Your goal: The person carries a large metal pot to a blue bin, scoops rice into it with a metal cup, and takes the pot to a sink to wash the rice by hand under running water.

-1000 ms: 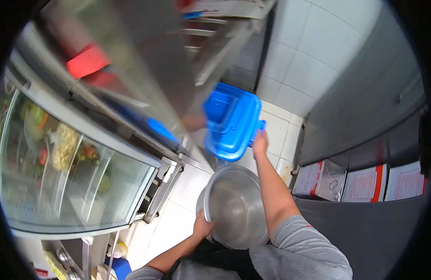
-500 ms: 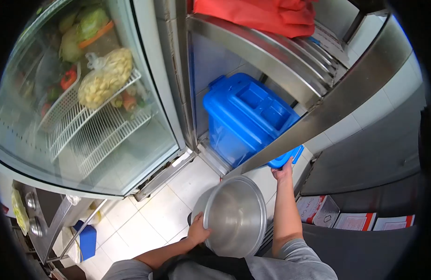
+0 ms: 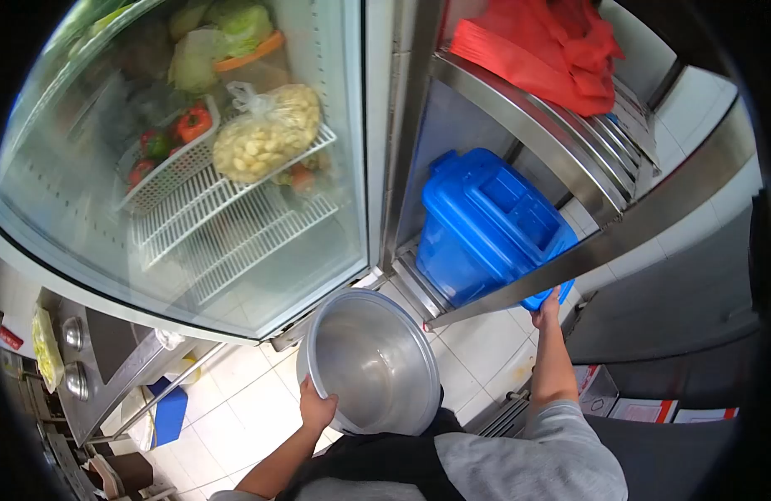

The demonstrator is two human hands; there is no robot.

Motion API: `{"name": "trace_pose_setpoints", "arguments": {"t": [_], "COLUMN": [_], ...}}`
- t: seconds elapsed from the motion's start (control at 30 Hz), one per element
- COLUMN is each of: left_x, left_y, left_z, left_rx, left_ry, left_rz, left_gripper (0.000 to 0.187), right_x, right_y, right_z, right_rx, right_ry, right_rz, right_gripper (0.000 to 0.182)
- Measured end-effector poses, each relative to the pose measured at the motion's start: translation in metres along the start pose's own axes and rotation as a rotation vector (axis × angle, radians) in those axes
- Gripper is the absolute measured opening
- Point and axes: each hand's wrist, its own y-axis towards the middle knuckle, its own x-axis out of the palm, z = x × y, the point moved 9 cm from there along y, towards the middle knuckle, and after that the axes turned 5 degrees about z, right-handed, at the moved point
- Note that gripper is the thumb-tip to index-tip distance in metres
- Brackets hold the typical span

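My left hand [image 3: 319, 407] is closed over the left rim of a large, deep metal pot [image 3: 373, 367]. The pot is tilted, its mouth facing me, and its inside holds nothing I can see. On the right, my right hand [image 3: 547, 309] reaches to the near end of a big blue lidded bin [image 3: 494, 225] and grips its blue edge or handle. The fingers are partly hidden beneath that edge. A steel shelf rail crosses in front of the bin, just beyond my right hand.
A steel rack [image 3: 536, 117] stands over the bin, with a red bag [image 3: 544, 50] on top. At left is a glass-door fridge [image 3: 260, 309] holding peppers and a bag of pale peeled cloves [image 3: 264, 138]. Cartons [image 3: 640, 410] lie at right. White tiles [image 3: 243, 409] cover the floor.
The pot has swung left and forward toward the fridge base with my left hand on its rim. My right hand stays on the bin's blue edge. The whole view has shifted.
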Motion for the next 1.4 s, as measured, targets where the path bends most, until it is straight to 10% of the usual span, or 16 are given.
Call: {"name": "trace_pose_setpoints", "arguments": {"t": [0.17,0.27,0.37,0.57,0.7,0.8,1.1,1.4], "left_x": [-0.028,-0.015,0.006,0.051,0.054,0.055,0.119,0.142], "left_y": [-0.014,-0.026,-0.038,-0.117,-0.168,-0.192,-0.269,-0.297], "left_z": [-0.01,-0.007,0.004,-0.018,0.0,0.018,-0.017,0.0], "left_rx": [-0.111,-0.195,-0.241,-0.583,-0.644,-0.723,-1.015,-1.0], "left_ry": [-0.039,-0.083,-0.18,-0.304,-0.463,-0.498,-0.639,-0.665], "left_rz": [0.171,0.279,0.396,0.54,0.653,0.751,0.816,0.951], "left_gripper": [0.072,0.071,0.06,0.052,0.056,0.056,0.054,0.049], "right_x": [-0.001,-0.064,0.081,0.341,0.427,0.461,0.494,0.523], "right_y": [-0.01,0.062,0.035,0.049,0.049,0.141,0.171,0.148], "right_z": [-0.002,-0.03,-0.168,-0.138,-0.091,-0.066,-0.023,-0.022], "right_rx": [0.074,0.279,-1.042,-1.637,-1.717,-1.14,-0.885,-1.206], "right_ry": [-0.232,-1.248,-1.641,-1.25,-1.431,-1.612,-1.894,-2.223], "right_rz": [-0.178,-0.234,-0.39,-0.734,-0.883,-0.992,-1.073,-0.573], "right_gripper": [0.065,0.055,0.051,0.03,0.04,0.051,0.065,0.072]}}
